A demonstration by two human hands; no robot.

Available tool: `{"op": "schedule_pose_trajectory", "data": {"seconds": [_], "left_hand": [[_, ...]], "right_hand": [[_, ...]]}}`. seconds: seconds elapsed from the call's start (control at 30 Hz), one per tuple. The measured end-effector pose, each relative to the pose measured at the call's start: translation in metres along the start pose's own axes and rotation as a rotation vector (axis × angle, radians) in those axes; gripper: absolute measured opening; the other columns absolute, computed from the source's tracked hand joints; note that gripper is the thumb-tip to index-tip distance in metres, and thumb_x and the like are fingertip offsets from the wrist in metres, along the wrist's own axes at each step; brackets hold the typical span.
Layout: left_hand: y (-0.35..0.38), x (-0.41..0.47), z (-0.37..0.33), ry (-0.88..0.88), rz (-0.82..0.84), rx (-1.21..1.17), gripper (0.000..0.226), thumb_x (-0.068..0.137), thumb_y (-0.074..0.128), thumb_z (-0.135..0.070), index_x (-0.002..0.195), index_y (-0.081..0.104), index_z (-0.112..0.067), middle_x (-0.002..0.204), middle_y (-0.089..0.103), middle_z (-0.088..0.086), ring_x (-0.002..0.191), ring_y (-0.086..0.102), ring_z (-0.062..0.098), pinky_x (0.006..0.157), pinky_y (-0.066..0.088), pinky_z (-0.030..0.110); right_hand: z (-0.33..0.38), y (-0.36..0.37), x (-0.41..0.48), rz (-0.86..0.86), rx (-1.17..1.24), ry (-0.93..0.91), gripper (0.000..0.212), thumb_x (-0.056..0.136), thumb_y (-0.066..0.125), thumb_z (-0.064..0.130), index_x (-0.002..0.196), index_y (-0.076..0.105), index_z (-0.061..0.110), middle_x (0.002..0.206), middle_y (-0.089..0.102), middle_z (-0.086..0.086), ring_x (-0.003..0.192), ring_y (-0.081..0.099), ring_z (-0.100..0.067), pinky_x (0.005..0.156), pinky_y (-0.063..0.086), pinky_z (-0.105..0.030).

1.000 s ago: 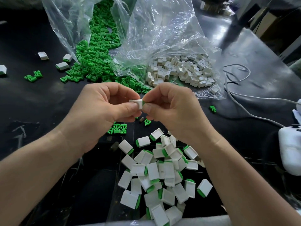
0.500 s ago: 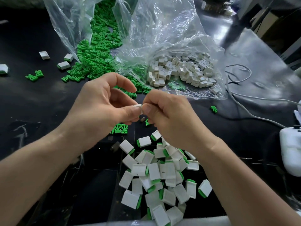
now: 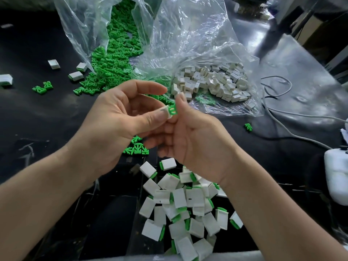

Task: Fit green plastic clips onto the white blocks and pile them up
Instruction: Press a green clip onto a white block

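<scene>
Our left hand (image 3: 120, 121) pinches a small white plastic block (image 3: 165, 110) between thumb and fingers, with the forefinger lifted clear. Our right hand (image 3: 195, 140) pinches a green plastic clip (image 3: 172, 110) at that block's right end. A second ago both thumbs were closed over the block and barely any green showed. Now the clip's face is plain.

We hold both just beyond the heap of finished white blocks with green ends (image 3: 188, 202), which runs to the near edge. The black counter (image 3: 37, 113) lies bare left of the heap. Beyond the heap slump a clear plastic bag of green clips (image 3: 116, 59) and a clear plastic bag of white blocks (image 3: 212, 81). Right of the heap a grey cable (image 3: 282, 127) crosses to a white object (image 3: 337, 176).
</scene>
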State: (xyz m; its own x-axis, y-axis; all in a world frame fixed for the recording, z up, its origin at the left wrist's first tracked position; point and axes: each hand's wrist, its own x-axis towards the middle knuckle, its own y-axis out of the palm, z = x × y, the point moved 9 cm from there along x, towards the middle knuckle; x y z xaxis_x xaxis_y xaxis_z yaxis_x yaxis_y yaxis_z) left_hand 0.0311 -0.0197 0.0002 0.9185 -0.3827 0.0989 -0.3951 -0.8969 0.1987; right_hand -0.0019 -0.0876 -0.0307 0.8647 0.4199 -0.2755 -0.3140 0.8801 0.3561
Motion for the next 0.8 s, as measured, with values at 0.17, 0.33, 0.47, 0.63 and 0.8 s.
{"op": "schedule_pose_trajectory", "data": {"seconds": [0.17,0.33,0.47,0.63,0.8], "left_hand": [[0.004,-0.002,0.000,0.014,0.014,-0.006,0.036,0.057,0.075,-0.010,0.090,0.064,-0.019,0.063,0.066,-0.002,0.051,0.059,0.009,0.048,0.048,0.018],[0.002,-0.002,-0.001,0.009,-0.005,-0.021,0.041,0.047,0.079,-0.015,0.085,0.066,-0.022,0.065,0.067,-0.003,0.054,0.058,0.009,0.051,0.049,0.017],[0.000,-0.002,0.002,-0.014,-0.019,-0.044,0.023,0.062,0.067,-0.010,0.081,0.069,-0.022,0.067,0.069,0.000,0.058,0.062,0.010,0.052,0.050,0.019],[0.001,-0.002,0.003,-0.031,-0.027,-0.020,0.025,0.062,0.060,-0.004,0.081,0.068,-0.017,0.065,0.067,0.001,0.054,0.060,0.013,0.049,0.048,0.021],[0.000,-0.002,0.004,-0.042,-0.021,-0.023,0.026,0.061,0.056,-0.001,0.083,0.066,-0.013,0.062,0.065,0.003,0.052,0.058,0.015,0.048,0.048,0.023]], "right_hand": [[-0.002,-0.003,0.000,-0.087,0.096,-0.005,0.043,0.086,0.031,0.046,0.071,0.051,0.011,0.058,0.053,-0.001,0.050,0.046,-0.009,0.055,0.037,-0.024],[-0.004,0.004,0.001,-0.030,0.147,0.027,0.048,0.085,0.029,0.051,0.069,0.051,0.012,0.058,0.054,0.001,0.052,0.046,-0.009,0.057,0.036,-0.024],[0.000,-0.001,-0.001,-0.085,0.025,-0.039,0.040,0.082,0.036,0.048,0.071,0.051,0.012,0.058,0.054,0.001,0.052,0.046,-0.010,0.056,0.035,-0.024],[0.001,-0.004,-0.003,-0.140,-0.088,-0.061,0.038,0.090,0.034,0.044,0.075,0.051,0.013,0.060,0.054,0.000,0.053,0.047,-0.011,0.056,0.036,-0.024],[0.003,-0.007,-0.005,-0.194,-0.215,-0.100,0.038,0.094,0.032,0.040,0.075,0.053,0.014,0.061,0.055,0.002,0.053,0.047,-0.010,0.053,0.037,-0.022]]}}
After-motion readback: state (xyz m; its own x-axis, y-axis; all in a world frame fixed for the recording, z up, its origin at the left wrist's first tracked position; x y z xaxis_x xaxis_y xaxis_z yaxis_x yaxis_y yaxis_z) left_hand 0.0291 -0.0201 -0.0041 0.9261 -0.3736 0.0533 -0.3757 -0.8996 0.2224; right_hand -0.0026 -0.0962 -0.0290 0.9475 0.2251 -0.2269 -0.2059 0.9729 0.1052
